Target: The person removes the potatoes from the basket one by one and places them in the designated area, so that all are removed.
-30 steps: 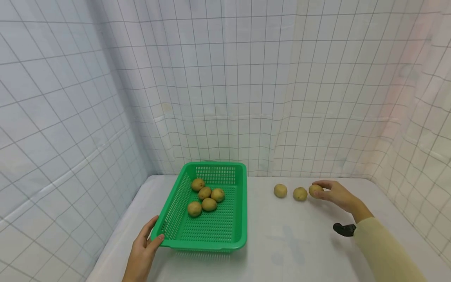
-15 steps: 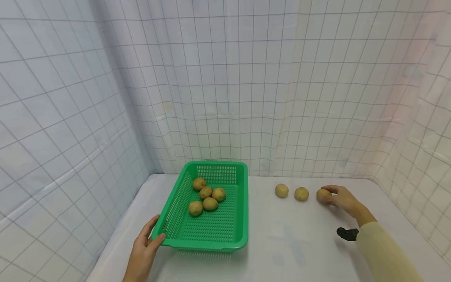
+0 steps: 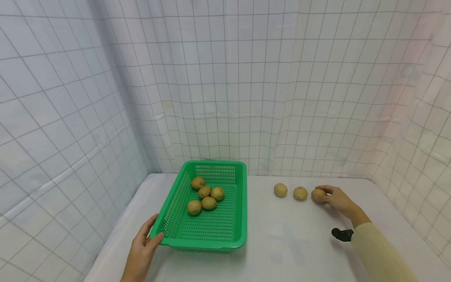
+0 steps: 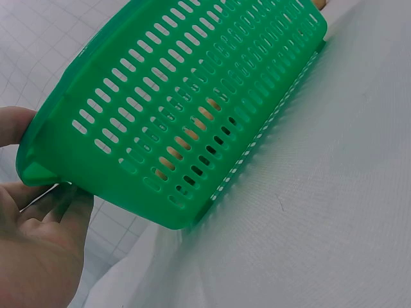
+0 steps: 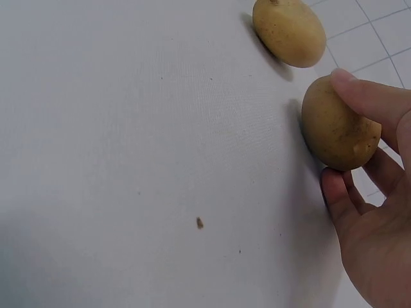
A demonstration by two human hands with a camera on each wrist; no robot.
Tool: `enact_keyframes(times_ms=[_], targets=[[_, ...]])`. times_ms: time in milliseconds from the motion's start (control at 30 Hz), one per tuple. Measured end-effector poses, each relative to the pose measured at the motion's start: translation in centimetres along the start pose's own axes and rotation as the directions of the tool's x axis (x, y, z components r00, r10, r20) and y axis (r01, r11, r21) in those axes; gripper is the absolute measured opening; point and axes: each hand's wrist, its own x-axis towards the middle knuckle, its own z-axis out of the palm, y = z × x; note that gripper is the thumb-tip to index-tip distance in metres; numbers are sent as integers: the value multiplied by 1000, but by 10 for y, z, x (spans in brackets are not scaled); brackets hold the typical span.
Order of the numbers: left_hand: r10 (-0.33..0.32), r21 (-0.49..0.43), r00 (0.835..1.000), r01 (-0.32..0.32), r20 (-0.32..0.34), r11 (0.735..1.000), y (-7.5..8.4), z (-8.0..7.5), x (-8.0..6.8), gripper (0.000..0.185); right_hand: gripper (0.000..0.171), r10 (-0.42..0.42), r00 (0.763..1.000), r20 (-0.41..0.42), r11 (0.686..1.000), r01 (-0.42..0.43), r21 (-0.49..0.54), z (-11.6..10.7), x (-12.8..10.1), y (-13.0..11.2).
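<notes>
My left hand grips the near left corner of a green plastic basket, its thumb over the rim and fingers around the outside. Through the slotted wall of the basket in the left wrist view, bits of potato show. Several potatoes lie inside, toward the back left. At the right, my right hand holds a potato between thumb and fingers, at the table surface. Just left of it sits another potato, close but apart; a further potato lies beyond that.
A white cloth covers the table. Grid-patterned sheets hang behind and on both sides. A black wrist mount sticks out from the right sleeve. A small brown speck lies on the cloth.
The right hand has set its potato lower at the right end of the row and shifted it slightly left toward its neighbour. The left hand stays on the basket corner.
</notes>
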Motion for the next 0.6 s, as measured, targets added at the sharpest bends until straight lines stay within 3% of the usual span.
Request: enact_keyframes(times_ms=[600], targets=[[-21,33,1000,22,-17,999,0,0,-2,68,72,34,996,-84,999,-36,-21,2,7,0]])
